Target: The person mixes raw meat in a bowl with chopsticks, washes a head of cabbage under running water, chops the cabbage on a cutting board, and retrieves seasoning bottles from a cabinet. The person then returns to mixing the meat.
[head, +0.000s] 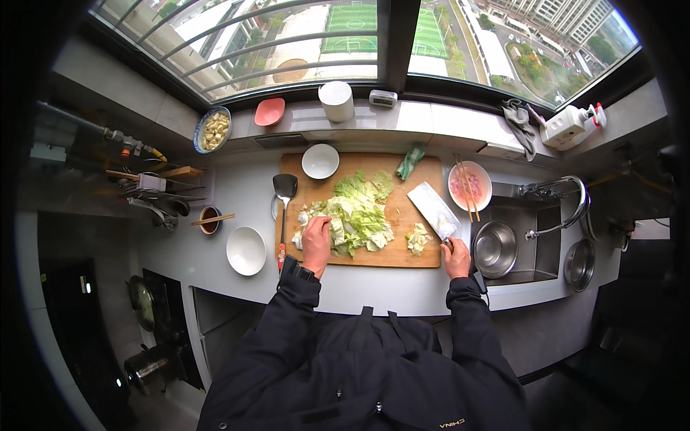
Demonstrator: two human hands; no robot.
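Observation:
A heap of cut napa cabbage (360,213) lies on the wooden cutting board (415,183), with a smaller pile of cut cabbage (418,240) to its right. My left hand (316,242) is at the left edge of the heap, fingers close together and slightly bent. Whether it grips any leaf is hidden. At the board's right edge, my right hand (456,257) is closed around the handle of a cleaver (433,207). Its broad blade points away from me, lying flat-looking over the board's right side, with bits of cabbage on it.
On the board are a white bowl (321,161), a spatula (284,207) and a green-striped cloth (411,163). Right: a bowl of sliced meat (470,186) with chopsticks, then a sink (547,242) holding a steel basin (495,249). Left: an empty bowl (246,251) and a sauce cup (209,220).

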